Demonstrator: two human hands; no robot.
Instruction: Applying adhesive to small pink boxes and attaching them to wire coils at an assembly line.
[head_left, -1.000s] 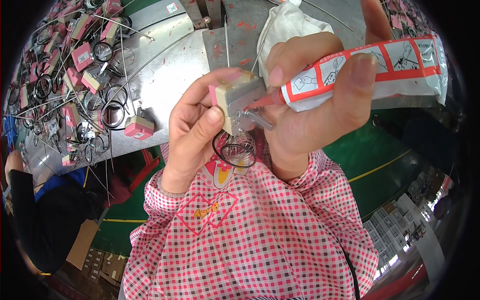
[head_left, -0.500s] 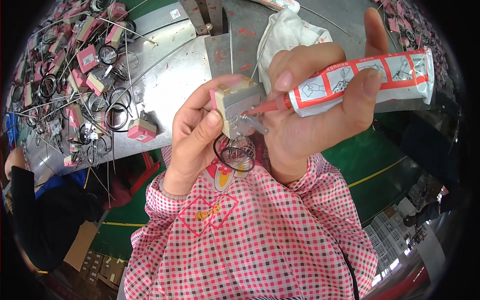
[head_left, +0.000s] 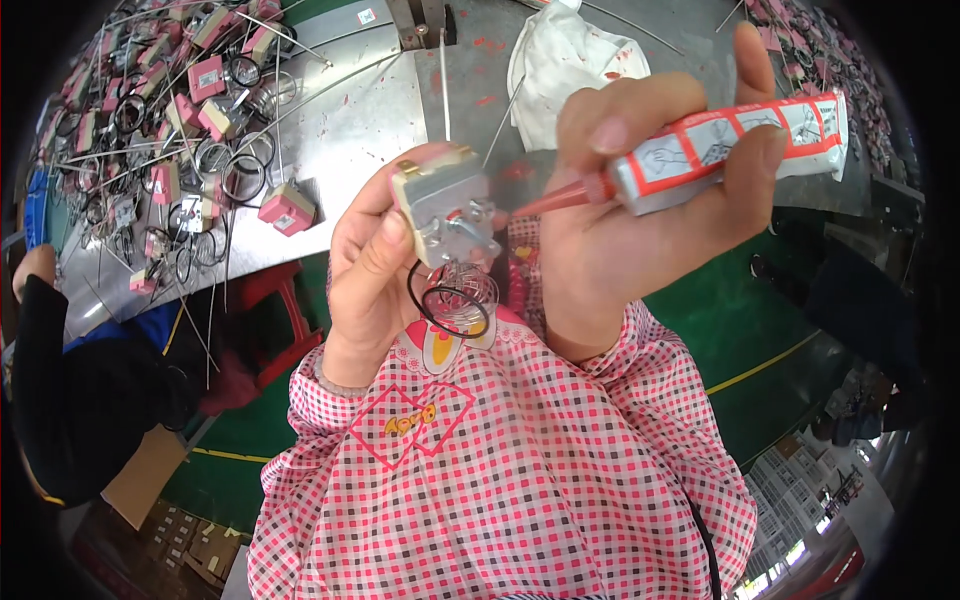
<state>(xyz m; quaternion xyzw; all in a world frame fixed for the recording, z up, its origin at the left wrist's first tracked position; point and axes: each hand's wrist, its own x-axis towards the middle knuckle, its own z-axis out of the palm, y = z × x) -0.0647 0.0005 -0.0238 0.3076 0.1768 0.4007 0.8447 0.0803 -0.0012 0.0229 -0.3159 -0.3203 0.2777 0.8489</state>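
My left hand point(head_left: 365, 270) holds a thermostat point(head_left: 435, 195) between thumb and fingers, its metal face with a shaft turned to the right. A red spot of paste sits on that face, near the shaft. Coiled wire and a black ring point(head_left: 455, 311) hang below the body. My right hand point(head_left: 640, 240) grips a red and white glue tube point(head_left: 740, 145), its thumb and fingers wrapped round it. The tube's red nozzle point(head_left: 560, 197) points left at the thermostat, with a small gap between tip and metal face.
A heap of similar pink and cream thermostats point(head_left: 207, 78) with coiled wires covers the metal table point(head_left: 345, 110) at the left. A white cloth point(head_left: 570, 70) lies beyond my hands. More parts are piled at the far right. Another person's dark sleeve point(head_left: 70, 400) shows at the left.
The nozzle has come off the thermostat's metal face, leaving a red spot there. My left hand and the thermostat have shifted slightly left, and the tube has tilted a little.
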